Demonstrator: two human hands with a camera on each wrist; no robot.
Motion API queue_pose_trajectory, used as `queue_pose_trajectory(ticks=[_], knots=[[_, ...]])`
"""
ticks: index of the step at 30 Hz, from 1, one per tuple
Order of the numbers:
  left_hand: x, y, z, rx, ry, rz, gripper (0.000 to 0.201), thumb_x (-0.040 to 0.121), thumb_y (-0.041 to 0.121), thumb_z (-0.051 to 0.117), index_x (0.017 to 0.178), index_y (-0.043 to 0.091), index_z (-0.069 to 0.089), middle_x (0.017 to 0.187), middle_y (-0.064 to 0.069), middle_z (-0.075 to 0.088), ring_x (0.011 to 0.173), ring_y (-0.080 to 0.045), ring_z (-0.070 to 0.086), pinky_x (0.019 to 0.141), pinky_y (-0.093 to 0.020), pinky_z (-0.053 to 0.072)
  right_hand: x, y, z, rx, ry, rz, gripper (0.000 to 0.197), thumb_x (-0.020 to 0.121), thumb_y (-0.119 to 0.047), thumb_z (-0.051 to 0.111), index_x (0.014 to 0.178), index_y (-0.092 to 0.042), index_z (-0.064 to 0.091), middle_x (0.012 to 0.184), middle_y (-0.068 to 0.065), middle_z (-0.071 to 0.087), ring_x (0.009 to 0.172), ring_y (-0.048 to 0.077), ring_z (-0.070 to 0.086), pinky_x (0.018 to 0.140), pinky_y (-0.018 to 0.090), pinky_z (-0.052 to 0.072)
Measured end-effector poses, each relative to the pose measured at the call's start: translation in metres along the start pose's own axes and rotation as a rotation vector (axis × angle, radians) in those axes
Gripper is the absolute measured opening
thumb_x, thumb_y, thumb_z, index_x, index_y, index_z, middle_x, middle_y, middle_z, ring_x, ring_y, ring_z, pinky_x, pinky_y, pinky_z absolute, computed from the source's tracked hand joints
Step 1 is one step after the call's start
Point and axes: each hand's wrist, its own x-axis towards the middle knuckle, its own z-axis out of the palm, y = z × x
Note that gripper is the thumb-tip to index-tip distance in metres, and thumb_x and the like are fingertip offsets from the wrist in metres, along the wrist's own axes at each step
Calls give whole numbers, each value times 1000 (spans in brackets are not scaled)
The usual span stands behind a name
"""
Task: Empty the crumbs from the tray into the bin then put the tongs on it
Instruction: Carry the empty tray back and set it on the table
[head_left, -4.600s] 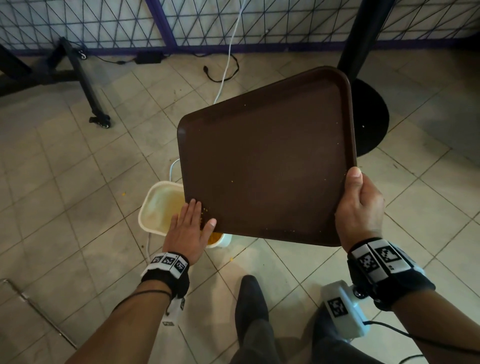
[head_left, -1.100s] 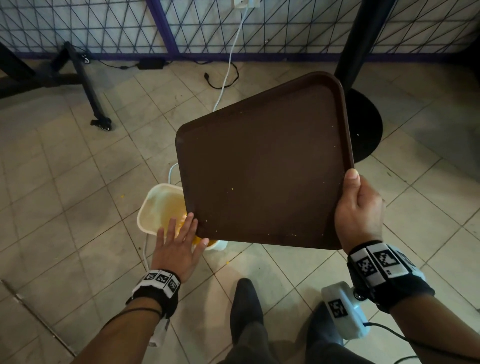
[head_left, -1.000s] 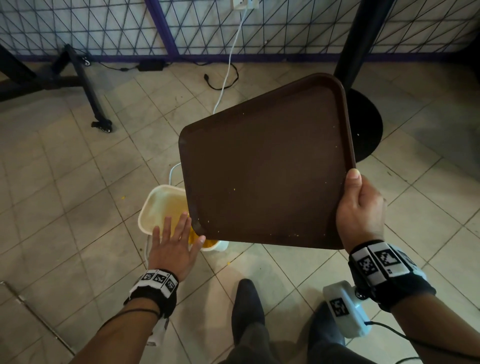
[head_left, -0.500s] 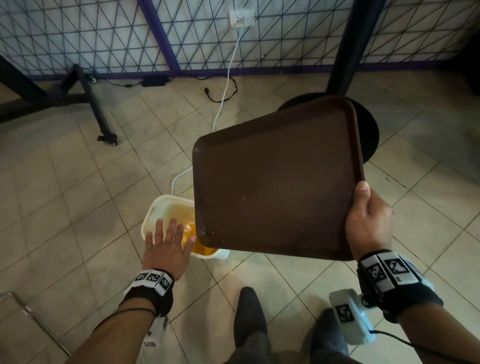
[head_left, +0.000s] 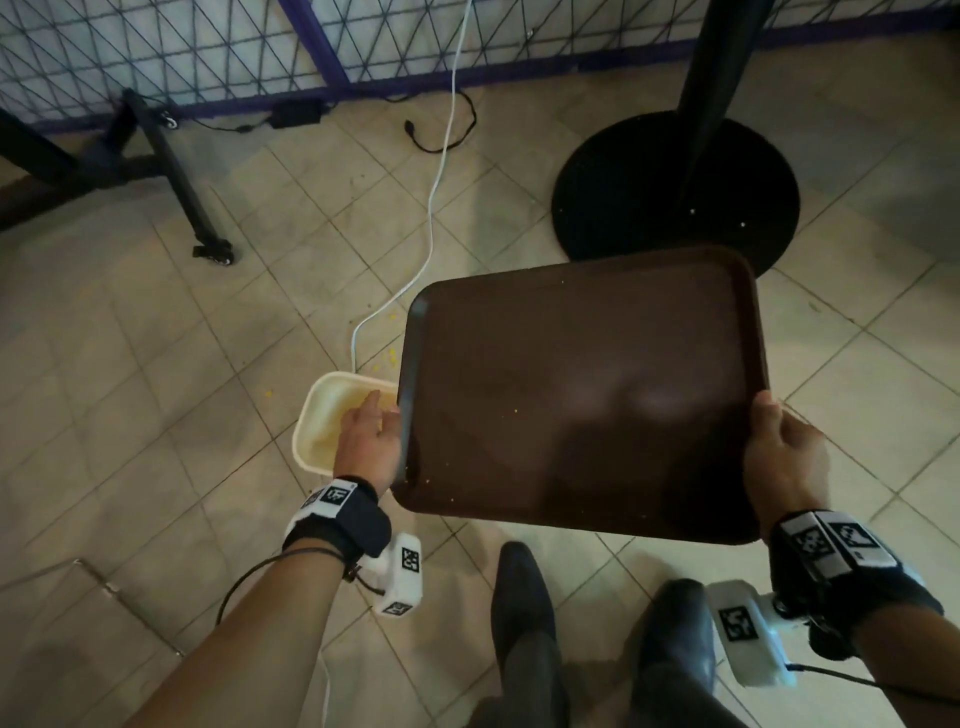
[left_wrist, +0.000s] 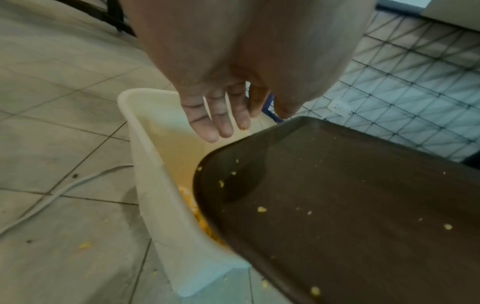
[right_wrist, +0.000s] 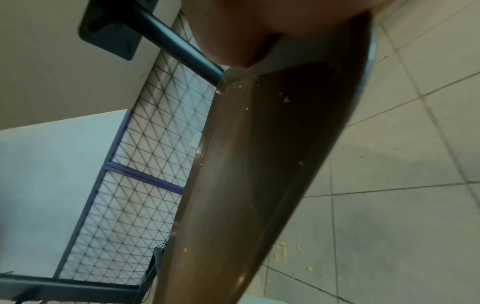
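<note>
My right hand (head_left: 779, 452) grips the right edge of the brown tray (head_left: 582, 395), thumb on top of the rim. The tray hangs nearly level above the floor, and its left edge overlaps the cream bin (head_left: 311, 415). A few yellow crumbs (left_wrist: 261, 209) still cling to the tray (left_wrist: 350, 205). My left hand (head_left: 369, 441) hovers over the bin with straight fingers (left_wrist: 221, 115), right beside the tray's left rim and holding nothing. More yellow crumbs (left_wrist: 205, 224) lie inside the bin (left_wrist: 155, 185). In the right wrist view the tray (right_wrist: 259, 164) shows edge-on. No tongs are in view.
A black round table base (head_left: 675, 192) with its pole stands behind the tray. A white cable (head_left: 431, 208) runs across the tiles to the bin. A black wheeled stand leg (head_left: 176, 171) is at far left. Spilled crumbs (right_wrist: 283, 251) dot the floor. My shoes (head_left: 519, 587) are below.
The tray has swung from a steep tilt to nearly level and come lower and closer to me. My left hand has moved forward over the bin, up against the tray's left edge.
</note>
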Motion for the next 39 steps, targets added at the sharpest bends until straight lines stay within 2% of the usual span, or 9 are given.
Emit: queue_pose_trajectory(ticks=[2,5,10,14,19,25,30,36,39], knots=[[-14,9,-7,-5,-15,31,44,103,34,41,145,19,46,144,-10,45,128,-32,48,108,-40,35,-8,-2,-15,-12,-10,30,52,102,-45,32,85,-5,60,86,19,61,82,34,58,74,38,43],[-49,25,-24,-89,-4,76,33,103,31,42,126,18,62,119,-2,62,112,-25,56,93,-32,38,-27,-11,-44,-36,-18,96,51,101,-50,32,76,-14,58,84,18,62,82,36,60,80,46,50],[-126,67,-72,-38,94,86,24,102,26,46,109,14,65,96,0,60,92,-24,58,79,-28,36,-66,-42,-106,-56,-15,165,51,100,-52,33,79,-14,60,85,19,65,81,37,62,80,49,51],[-200,116,-133,-50,123,35,23,101,24,46,109,12,64,99,-4,62,93,-25,57,81,-30,38,-109,-86,-178,-35,-27,200,61,94,-65,32,79,-14,61,81,15,64,79,35,62,76,48,52],[-258,161,-189,-60,135,-9,27,102,23,45,115,5,61,105,-6,59,103,-30,57,86,-33,38,-153,-128,-229,24,-61,197,46,103,-43,34,90,-10,63,82,13,64,77,27,61,62,30,41],[-321,224,-249,-100,148,29,28,102,23,46,115,4,61,106,-10,59,105,-33,56,88,-34,36,-192,-179,-314,91,-5,134,43,103,-40,37,73,-18,58,70,4,58,64,23,55,60,30,40],[-346,278,-278,-164,221,144,27,101,20,48,118,2,62,106,-4,58,97,-18,49,88,-30,35,-195,-221,-369,174,9,90,39,103,-39,39,86,-14,63,81,7,63,74,23,57,64,32,41],[-350,338,-294,-260,246,220,30,102,24,49,123,7,61,113,-9,63,109,-31,57,93,-39,42,-182,-270,-419,233,10,-80,24,98,-35,52,95,-16,67,90,5,69,82,22,62,71,39,49],[-348,367,-301,-301,274,254,35,101,26,50,132,13,56,124,-11,64,114,-31,58,99,-44,44,-169,-298,-440,276,18,-157,11,96,-27,58,103,-19,62,89,-1,68,79,15,64,64,32,48]])
